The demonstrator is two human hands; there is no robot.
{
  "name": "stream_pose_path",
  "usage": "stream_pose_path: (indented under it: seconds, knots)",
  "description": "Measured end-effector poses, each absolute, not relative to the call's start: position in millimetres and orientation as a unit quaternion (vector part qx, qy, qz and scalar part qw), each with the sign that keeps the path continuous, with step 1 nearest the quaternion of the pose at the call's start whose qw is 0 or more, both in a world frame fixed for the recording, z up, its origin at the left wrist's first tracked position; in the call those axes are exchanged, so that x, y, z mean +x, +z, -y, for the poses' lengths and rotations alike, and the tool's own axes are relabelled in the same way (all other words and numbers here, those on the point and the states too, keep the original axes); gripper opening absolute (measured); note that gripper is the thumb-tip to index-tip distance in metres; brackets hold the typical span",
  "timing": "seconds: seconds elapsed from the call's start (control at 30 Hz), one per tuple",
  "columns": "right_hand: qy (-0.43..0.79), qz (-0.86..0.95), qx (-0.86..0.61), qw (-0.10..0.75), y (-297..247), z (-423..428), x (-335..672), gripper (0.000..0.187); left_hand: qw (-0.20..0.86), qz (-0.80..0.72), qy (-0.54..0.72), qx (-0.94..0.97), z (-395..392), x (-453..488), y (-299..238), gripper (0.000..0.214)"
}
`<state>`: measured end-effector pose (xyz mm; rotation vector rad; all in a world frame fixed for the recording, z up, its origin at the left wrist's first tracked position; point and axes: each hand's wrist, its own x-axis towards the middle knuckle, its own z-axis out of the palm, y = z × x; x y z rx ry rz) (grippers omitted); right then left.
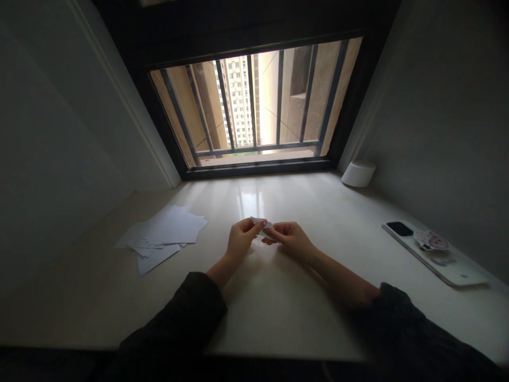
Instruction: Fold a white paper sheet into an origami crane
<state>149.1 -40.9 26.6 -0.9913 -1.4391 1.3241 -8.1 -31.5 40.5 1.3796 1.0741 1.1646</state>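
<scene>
Both my hands meet over the middle of a pale glossy table (278,297). My left hand (242,239) and my right hand (289,237) pinch a small folded piece of white paper (263,225) between their fingertips, one at each end. The paper is held just above the table surface. Dark sleeves cover both forearms up to the wrists.
A loose pile of white paper sheets (165,236) lies on the table to the left. A white phone (433,252) with a round grip lies face down at the right. A small white round container (358,173) stands in the far right corner by the barred window (254,101).
</scene>
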Motion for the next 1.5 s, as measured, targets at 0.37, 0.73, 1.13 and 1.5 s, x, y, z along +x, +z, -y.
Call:
stream_pose_path:
  seconds: [0.37, 0.73, 1.13, 1.5]
  knots:
    - [0.537, 0.601, -0.385, 0.449, 28.4, 41.8, 150.2, 0.040, 0.536, -0.438, 0.462, 0.555, 27.8, -12.2, 39.7, 0.031]
    - [0.515, 0.615, -0.400, 0.443, 28.8, 44.7, 150.0, 0.041, 0.540, -0.449, 0.463, 0.540, 22.6, -15.6, 37.4, 0.032]
    - [0.492, 0.628, -0.418, 0.435, 30.2, 47.3, 151.5, 0.039, 0.566, -0.490, 0.515, 0.418, 4.3, -42.9, 45.2, 0.038]
    - [0.502, 0.598, -0.428, 0.456, 32.2, 48.0, 150.3, 0.041, 0.569, -0.422, 0.467, 0.529, 14.7, -28.4, 42.0, 0.049]
